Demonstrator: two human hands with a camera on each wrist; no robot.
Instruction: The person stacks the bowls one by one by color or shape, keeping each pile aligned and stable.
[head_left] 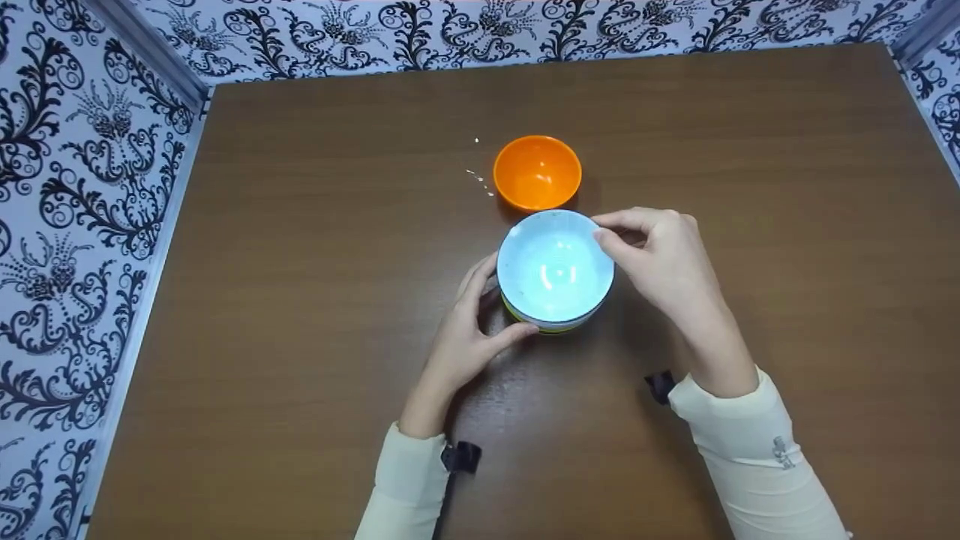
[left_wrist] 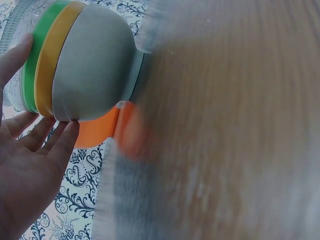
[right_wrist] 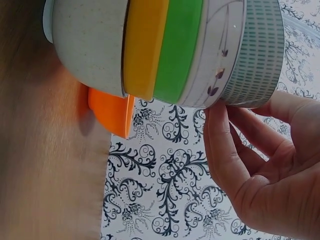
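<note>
A stack of nested bowls stands upright in the middle of the table. Its bottom is a pale grey speckled bowl (left_wrist: 92, 62); above it come a yellow bowl (right_wrist: 145, 50), a green bowl (right_wrist: 179, 50) and a white bowl with a flower pattern (right_wrist: 212, 60). On top sits a bowl with a light blue inside (head_left: 555, 266) and teal dashes outside. My left hand (head_left: 465, 337) holds the stack's left side, thumb in front and fingers behind. With thumb and fingers, my right hand (head_left: 667, 259) pinches the top bowl's right rim. An orange bowl (head_left: 537, 172) stands right behind the stack.
Small white bits (head_left: 480, 179) lie on the brown wooden table (head_left: 300, 315) to the left of the orange bowl. Black-and-white patterned panels (head_left: 90, 225) border the table at the left, back and right. Dark wrist cameras (head_left: 461, 457) sit at both cuffs.
</note>
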